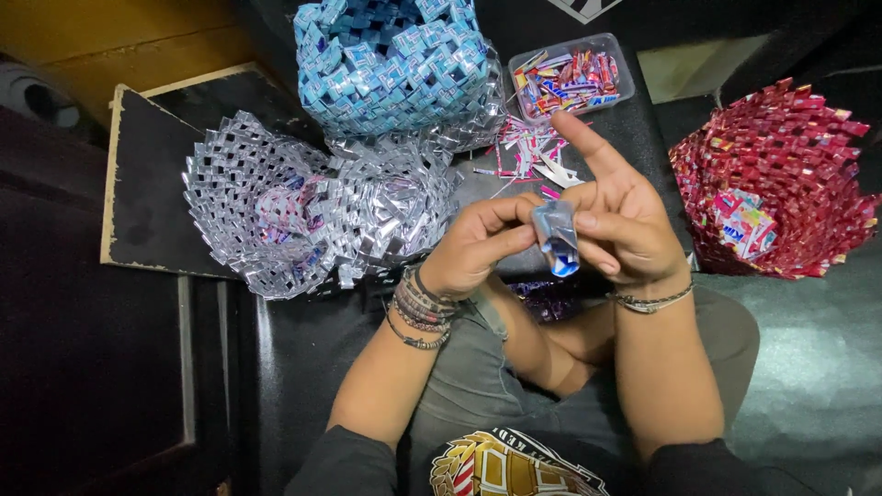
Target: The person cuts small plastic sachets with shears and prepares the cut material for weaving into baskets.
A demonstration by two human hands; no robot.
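A blue woven basket [390,60], a silver one [262,207], a red one [781,179].

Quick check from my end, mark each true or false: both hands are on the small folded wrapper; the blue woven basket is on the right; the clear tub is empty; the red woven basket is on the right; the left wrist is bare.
1. Both the left hand and the right hand hold the folded wrapper. True.
2. The blue woven basket is on the right. False: it sits at the top, left of centre.
3. The clear tub is empty. False: it holds coloured strips.
4. The red woven basket is on the right. True.
5. The left wrist is bare. False: it wears several bracelets.
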